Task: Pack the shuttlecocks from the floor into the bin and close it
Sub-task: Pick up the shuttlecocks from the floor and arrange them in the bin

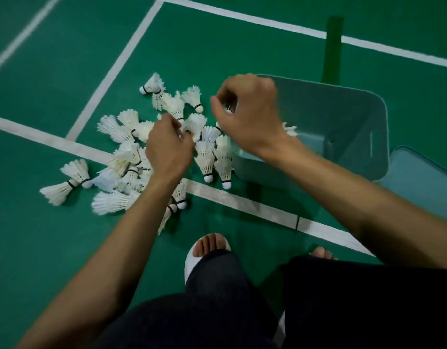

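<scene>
White feathered shuttlecocks (127, 152) are lying in a loose heap on the green court floor (54, 248), straddling a white court line (242, 200), just left of the bin (343, 117). The translucent bin is standing open on the floor, with a single shuttlecock (290, 129) showing inside near its left wall. Its lid (418, 177) is lying flat just beside it on the right.

The left hand (168, 152) is reaching down into the heap with fingers curled among the feathers; whether it is grasping one cannot be told. The right hand (247, 114) is hovering above the bin's left rim, pinching a held shuttlecock (228, 109) whose feathers are showing between thumb and fingers.

Dark trousers (217, 311) and a white sandal (192, 258) are filling the lower edge of the view.
</scene>
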`<state>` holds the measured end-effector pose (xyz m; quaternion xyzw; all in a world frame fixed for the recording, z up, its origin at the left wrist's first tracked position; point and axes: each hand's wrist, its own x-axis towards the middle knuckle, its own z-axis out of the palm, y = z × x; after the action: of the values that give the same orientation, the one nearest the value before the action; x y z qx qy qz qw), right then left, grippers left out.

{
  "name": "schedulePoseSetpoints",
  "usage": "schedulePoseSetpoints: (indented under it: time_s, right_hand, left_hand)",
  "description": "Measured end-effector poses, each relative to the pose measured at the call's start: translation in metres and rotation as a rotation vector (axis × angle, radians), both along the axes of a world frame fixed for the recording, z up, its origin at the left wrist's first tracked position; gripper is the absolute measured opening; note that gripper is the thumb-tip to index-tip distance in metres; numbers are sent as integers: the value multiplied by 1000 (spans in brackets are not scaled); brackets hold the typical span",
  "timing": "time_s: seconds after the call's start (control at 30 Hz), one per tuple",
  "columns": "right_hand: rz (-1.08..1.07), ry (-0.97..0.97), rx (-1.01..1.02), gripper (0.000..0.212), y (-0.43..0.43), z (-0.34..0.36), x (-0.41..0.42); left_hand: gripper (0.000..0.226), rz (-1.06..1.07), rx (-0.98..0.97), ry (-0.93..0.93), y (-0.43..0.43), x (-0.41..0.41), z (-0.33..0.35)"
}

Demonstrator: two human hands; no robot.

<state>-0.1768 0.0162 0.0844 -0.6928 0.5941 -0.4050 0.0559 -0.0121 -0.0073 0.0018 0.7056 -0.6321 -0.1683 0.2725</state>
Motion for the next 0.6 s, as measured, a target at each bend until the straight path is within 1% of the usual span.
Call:
schedulePoseSetpoints:
  time_s: [0.07,0.13,0.17,0.2,0.27,0.33,0.37,0.47,0.53,0.6]
  right_hand:
    - [150,90,121,18,7,-14,36]
    - [273,239,313,12,16,-33,62]
    - [306,305,411,9,19,-43,70]
    - [316,352,501,11,20,-53,76]
    - [312,406,618,21,19,-71,78]
    - [309,424,616,30,15,-88,75]
    - [301,438,596,31,13,-96,73]
    - [244,487,595,32,3,-112,71]
    - [202,516,663,32,-5,-118,73]
    - [201,558,741,40,-12,-124,75]
  left_hand:
    - [14,34,89,-114,18,27,-24]
    - [23,86,156,-182,37,44,-44]
    - [29,121,179,-214,46,49,-52]
    - [39,149,207,-245,54,52,-58]
    - [60,138,293,-274,67,53,-69]
    - [78,46,376,-305,73,51,-81]
    - [83,3,401,-335,74,50,-85]
    - [85,-20,375,-369,66,45,-94]
    - [87,-11,345,-403,54,39,-97]
    - [79,-18,342,-432,42,33,-103]
